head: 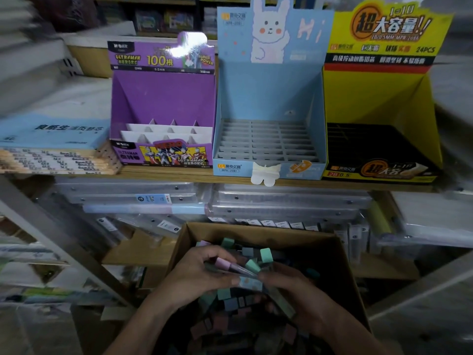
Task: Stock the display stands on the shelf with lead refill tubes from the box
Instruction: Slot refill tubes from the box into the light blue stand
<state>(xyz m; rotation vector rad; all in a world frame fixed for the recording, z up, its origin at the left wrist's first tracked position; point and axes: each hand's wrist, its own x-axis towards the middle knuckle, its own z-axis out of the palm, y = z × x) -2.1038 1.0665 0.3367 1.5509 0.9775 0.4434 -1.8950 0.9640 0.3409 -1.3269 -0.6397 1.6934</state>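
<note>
Below, box (256,234) of tubes (231,302), a few in left hand (197,274) and right hand (298,290)

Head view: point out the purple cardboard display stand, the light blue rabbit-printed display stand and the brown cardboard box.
Purple cardboard display stand (163,98): head view, inner back panel.
Light blue rabbit-printed display stand (268,94): head view, inner back panel.
Brown cardboard box (256,233): head view, inside of far wall.

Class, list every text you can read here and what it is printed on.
"ULTRAMAN HEROES": purple stand
"100根": purple stand
"0.5mm": purple stand
"MPR-2081": blue stand
"Hi": blue stand
"超大容量!!": yellow stand
"24PCS": yellow stand
"2B 0.5": yellow stand
Notebook stack print: too blurred.
</note>
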